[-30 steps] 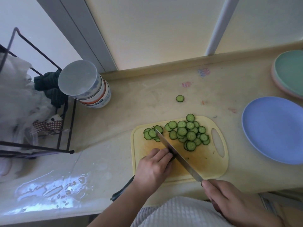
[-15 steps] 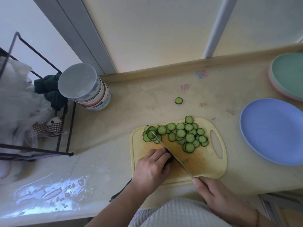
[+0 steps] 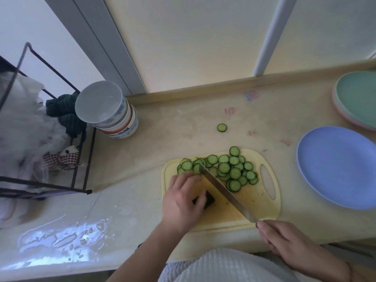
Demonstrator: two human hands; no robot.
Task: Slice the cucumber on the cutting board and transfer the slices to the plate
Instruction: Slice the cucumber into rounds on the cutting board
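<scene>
1. Left hand (image 3: 184, 202) is down on the yellow cutting board (image 3: 270, 212), fingers curled over a short dark cucumber stub (image 3: 207, 198). The thumb and fingertips pinch it from above, so only the stub's dark end pokes out on the right side of the fingers.
2. Right hand (image 3: 284, 247) is wrapped around the knife handle at the near edge of the board. The handle itself is pretty much hidden inside the fist, fingers fully closed round it.
3. The knife (image 3: 225, 192) blade runs diagonally away from the right hand's fingers, passing just right of the left hand's fingertips. Its tip lands in the slices beyond the left hand. Can't tell if the edge is touching the board or hanging a bit above it.
4. The cucumber slices (image 3: 223, 167) are piled along the far side of the board, past the left fingertips and spreading off to the right toward the board's handle slot.
5. One stray slice (image 3: 221, 127) sits off the board on the counter (image 3: 162, 139), well beyond the pile.
6. Blue plate (image 3: 335, 167) is off to the right of the board, far side of the right hand, with no slices on it.
7. A green plate (image 3: 358, 98) stacked on a pink one sits further back right.
8. A stack of bowls (image 3: 109, 112) sits far left of the left hand, next to a black wire rack (image 3: 81, 139).
</scene>
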